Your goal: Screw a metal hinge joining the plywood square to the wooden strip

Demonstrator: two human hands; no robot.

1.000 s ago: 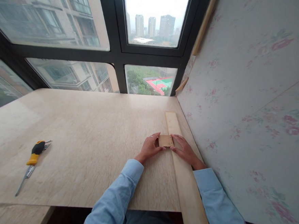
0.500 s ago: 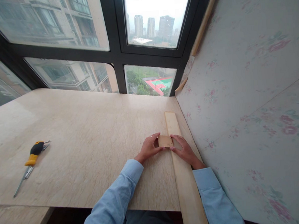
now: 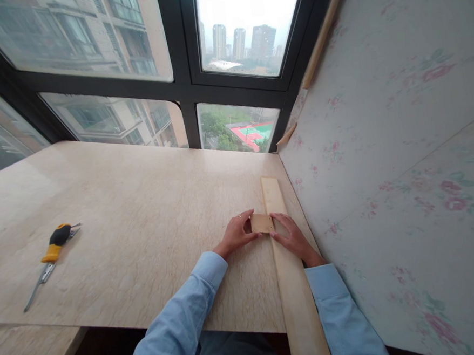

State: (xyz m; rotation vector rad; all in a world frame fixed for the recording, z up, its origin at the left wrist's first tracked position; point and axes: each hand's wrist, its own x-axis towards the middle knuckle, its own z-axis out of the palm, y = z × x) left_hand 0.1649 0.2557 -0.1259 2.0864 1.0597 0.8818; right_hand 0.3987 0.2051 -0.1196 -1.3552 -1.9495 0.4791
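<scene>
Just right of the centre of the frame, you have a small wooden block [image 3: 261, 224] between your two hands. Your left hand [image 3: 236, 234] has its grip clamped on the left end, thumb on the lower edge and fingers at the upper. Your right hand [image 3: 293, 237] closes its grip on the right end in the same way, beside a few small dark dots in the wood. That end lies over the left edge of a long pale board [image 3: 294, 287]; whether the two touch, you cannot tell. The board runs along the right side of your bench [image 3: 142, 222], down to the bottom of the frame. At left lies a yellow-and-black-handled tool [image 3: 56, 245], its thin metal shaft pointing lower left.
</scene>
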